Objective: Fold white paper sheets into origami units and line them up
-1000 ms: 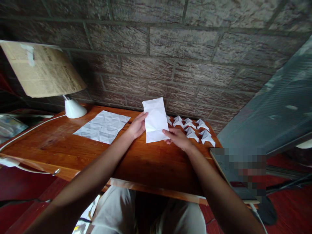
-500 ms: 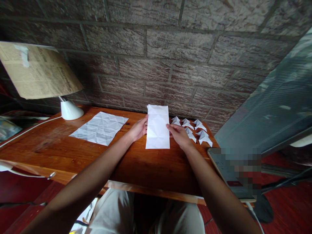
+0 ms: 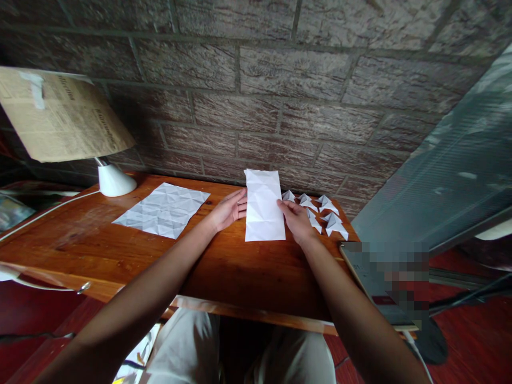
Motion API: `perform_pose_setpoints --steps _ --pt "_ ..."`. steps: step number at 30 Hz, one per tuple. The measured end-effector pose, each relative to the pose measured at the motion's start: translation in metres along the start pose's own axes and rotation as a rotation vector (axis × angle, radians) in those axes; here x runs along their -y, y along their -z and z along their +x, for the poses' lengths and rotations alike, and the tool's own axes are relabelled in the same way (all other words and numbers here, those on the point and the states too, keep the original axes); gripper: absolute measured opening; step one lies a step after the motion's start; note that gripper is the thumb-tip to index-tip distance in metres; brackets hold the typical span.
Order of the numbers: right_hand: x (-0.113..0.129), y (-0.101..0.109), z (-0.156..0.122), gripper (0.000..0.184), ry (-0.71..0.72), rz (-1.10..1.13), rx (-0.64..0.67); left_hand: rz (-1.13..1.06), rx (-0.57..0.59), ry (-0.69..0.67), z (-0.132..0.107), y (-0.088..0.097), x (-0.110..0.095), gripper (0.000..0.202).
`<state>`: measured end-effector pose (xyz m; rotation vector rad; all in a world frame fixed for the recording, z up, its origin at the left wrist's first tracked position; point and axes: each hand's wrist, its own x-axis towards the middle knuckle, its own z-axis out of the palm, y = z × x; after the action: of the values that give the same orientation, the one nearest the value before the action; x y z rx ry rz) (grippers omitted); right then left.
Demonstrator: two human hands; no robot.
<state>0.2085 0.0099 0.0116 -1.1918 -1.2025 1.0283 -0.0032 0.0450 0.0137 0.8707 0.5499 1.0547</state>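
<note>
A folded sheet of white paper [image 3: 264, 208], creased and taller than wide, is held up above the desk in front of me. My right hand [image 3: 295, 216] pinches its right edge, thumb on the near face and the other fingers partly hidden behind it. At the left edge, my left hand [image 3: 230, 210] has its fingers stretched out and apart, with the fingertips close to the paper; whether they touch it I cannot tell. Several small folded paper pieces [image 3: 336, 225] stand beyond my right hand. A larger creased sheet [image 3: 164, 210] lies flat to the left.
The wooden desk [image 3: 240, 277] backs onto a stone-block wall [image 3: 248, 117]. A lamp with a newsprint shade and white base [image 3: 116, 180] stands at the left, trailing a white cable. A tablet-like device [image 3: 372, 277], partly blurred out, lies at the desk's right edge, with a cable below.
The folded paper has shifted slightly right and tilted a little. My left hand's fingers have come away from its left edge and spread, while my right hand keeps its pinch.
</note>
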Motion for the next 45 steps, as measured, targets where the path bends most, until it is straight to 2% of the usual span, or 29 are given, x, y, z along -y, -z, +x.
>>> perform_pose_setpoints --steps 5,9,13,17,24,29,34,36,38,40,41,43,45 --pt "-0.002 0.0 0.003 0.048 0.003 0.019 -0.037 0.107 -0.039 -0.017 0.002 0.005 0.006 0.037" --pt "-0.002 0.0 0.002 0.046 -0.006 -0.01 -0.014 0.079 -0.098 -0.02 0.004 0.005 0.007 0.03" --pt "0.0 -0.001 -0.001 0.044 -0.027 0.009 0.032 0.022 -0.088 -0.042 0.003 0.003 0.003 0.02" --pt "0.002 -0.002 -0.003 0.041 -0.033 0.01 0.02 0.016 -0.07 -0.061 0.001 0.001 0.0 0.019" --pt "0.004 -0.001 -0.002 0.044 -0.004 0.036 -0.033 0.033 -0.042 -0.044 0.002 0.002 0.003 0.037" --pt "0.003 -0.001 -0.003 0.041 0.019 0.038 0.022 0.101 -0.087 -0.067 0.004 0.003 0.004 0.042" --pt "-0.001 -0.003 -0.002 0.037 0.078 0.056 0.039 0.298 -0.212 -0.21 0.01 0.011 0.011 0.073" --pt "0.002 -0.002 -0.002 0.038 0.116 0.037 0.007 0.469 -0.276 -0.356 0.011 0.012 0.015 0.08" --pt "0.009 0.0 -0.005 0.037 0.208 -0.024 -0.079 0.686 -0.324 -0.553 0.007 0.009 0.019 0.078" --pt "0.019 0.002 -0.01 0.036 0.372 -0.157 -0.202 0.823 -0.261 -0.666 0.001 0.001 0.021 0.075" --pt "0.024 0.002 -0.013 0.033 0.486 -0.259 -0.273 0.823 -0.184 -0.674 -0.002 -0.004 0.022 0.073" --pt "0.029 -0.003 -0.021 0.029 0.656 -0.429 -0.256 0.692 0.017 -0.595 -0.008 -0.016 0.024 0.073" --pt "0.029 -0.013 -0.028 0.028 0.728 -0.536 -0.137 0.485 0.165 -0.455 -0.011 -0.025 0.025 0.068"
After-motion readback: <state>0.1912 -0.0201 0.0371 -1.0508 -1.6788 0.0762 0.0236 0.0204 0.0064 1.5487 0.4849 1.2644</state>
